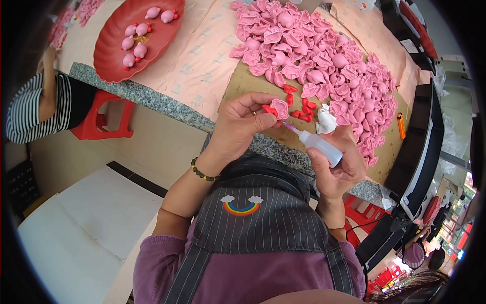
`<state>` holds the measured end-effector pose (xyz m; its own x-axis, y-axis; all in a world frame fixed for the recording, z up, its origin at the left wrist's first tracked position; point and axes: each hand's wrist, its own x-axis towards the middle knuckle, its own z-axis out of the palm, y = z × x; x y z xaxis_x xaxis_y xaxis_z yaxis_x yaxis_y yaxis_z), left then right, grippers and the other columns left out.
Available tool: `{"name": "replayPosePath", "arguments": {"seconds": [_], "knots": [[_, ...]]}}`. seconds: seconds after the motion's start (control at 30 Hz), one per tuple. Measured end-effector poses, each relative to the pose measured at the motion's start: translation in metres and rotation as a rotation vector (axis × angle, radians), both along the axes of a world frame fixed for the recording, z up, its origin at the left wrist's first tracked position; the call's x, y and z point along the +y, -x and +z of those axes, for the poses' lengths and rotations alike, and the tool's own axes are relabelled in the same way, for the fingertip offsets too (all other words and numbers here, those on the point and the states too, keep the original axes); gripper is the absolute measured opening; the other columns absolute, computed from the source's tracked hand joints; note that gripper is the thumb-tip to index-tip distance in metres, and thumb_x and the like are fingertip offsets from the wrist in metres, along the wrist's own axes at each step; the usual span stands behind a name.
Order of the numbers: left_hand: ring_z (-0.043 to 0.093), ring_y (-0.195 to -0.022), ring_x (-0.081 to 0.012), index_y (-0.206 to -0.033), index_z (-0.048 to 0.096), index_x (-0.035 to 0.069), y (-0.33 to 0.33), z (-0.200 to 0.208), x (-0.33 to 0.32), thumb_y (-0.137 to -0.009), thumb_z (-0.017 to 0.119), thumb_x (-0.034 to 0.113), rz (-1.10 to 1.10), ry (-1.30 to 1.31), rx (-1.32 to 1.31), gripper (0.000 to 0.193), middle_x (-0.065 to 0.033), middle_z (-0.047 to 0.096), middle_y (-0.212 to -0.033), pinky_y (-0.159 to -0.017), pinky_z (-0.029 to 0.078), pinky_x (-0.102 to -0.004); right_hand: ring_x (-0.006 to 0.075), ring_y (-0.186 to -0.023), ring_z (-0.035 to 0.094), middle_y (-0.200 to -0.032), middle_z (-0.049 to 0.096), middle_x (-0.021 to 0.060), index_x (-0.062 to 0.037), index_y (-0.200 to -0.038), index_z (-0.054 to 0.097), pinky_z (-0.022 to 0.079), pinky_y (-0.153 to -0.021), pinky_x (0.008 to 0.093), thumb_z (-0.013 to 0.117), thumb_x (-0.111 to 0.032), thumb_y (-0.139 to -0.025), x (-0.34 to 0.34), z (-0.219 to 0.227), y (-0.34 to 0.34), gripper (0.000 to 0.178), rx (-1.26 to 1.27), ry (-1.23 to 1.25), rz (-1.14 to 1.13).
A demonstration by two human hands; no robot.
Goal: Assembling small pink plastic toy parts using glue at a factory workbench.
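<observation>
Between the thumb and fingers of my left hand [242,121] is a small pink hollow shell piece [280,108], with a red piece [269,110] held against it. My right hand [340,163] grips a translucent white squeeze bottle [322,147], whose thin purple nozzle [290,126] points up to the pink piece, close to its lower edge. Whether the tip touches it I cannot tell. Just beyond my hands lie several small red pieces [306,110] and a crumpled white tissue [326,119]. A big heap of pink shell pieces [304,48] spreads behind them on brown board.
A red scalloped tray [112,61] at the far left carries several joined pink-and-red pieces. At the right lies an orange cutter [401,125] by a dark box edge [422,131]. Left, a person in a striped sleeve [35,111] sits near a red stool [109,119].
</observation>
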<state>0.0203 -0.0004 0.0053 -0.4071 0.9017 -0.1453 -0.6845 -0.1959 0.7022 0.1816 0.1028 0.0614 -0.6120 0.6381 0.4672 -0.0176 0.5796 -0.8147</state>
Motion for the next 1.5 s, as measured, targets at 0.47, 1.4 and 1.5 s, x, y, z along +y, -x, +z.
{"name": "replayPosePath", "arguments": {"seconds": [0.47, 1.4, 1.5], "knots": [[0.062, -0.084, -0.0159, -0.111, 0.056, -0.004, 0.0025, 0.0026, -0.0013, -0.083, 0.063, 0.001, -0.001, -0.007, -0.074, 0.03, -0.0108, 0.064, -0.097, -0.077, 0.053, -0.0291, 0.0154, -0.059, 0.046, -0.065, 0.055, 0.0076, 0.0051, -0.078, 0.061, 0.035, -0.052, 0.0262, 0.075, -0.003, -0.065, 0.0008, 0.0026, -0.0013, 0.021, -0.013, 0.018, -0.047], [0.062, -0.087, -0.0148, -0.112, 0.056, -0.004, 0.003, -0.0025, -0.0013, -0.082, 0.063, 0.0, -0.015, 0.002, -0.06, 0.031, -0.0108, 0.064, -0.098, -0.078, 0.053, -0.0285, 0.0154, -0.062, 0.045, -0.069, 0.055, 0.0084, 0.006, -0.08, 0.06, 0.034, -0.056, 0.0259, 0.074, -0.003, -0.067, -0.0005, 0.0028, -0.0023, 0.02, -0.03, -0.002, -0.078], [0.062, -0.087, -0.0148, -0.112, 0.056, -0.004, 0.0028, -0.0034, -0.0012, -0.082, 0.063, 0.0, -0.021, 0.0, -0.054, 0.031, -0.0108, 0.064, -0.099, -0.078, 0.052, -0.028, 0.0174, -0.059, 0.047, -0.068, 0.057, 0.0098, 0.0054, -0.08, 0.06, 0.036, -0.053, 0.0274, 0.076, -0.003, -0.066, 0.0009, 0.0018, -0.0013, 0.022, -0.028, -0.038, -0.073]]}}
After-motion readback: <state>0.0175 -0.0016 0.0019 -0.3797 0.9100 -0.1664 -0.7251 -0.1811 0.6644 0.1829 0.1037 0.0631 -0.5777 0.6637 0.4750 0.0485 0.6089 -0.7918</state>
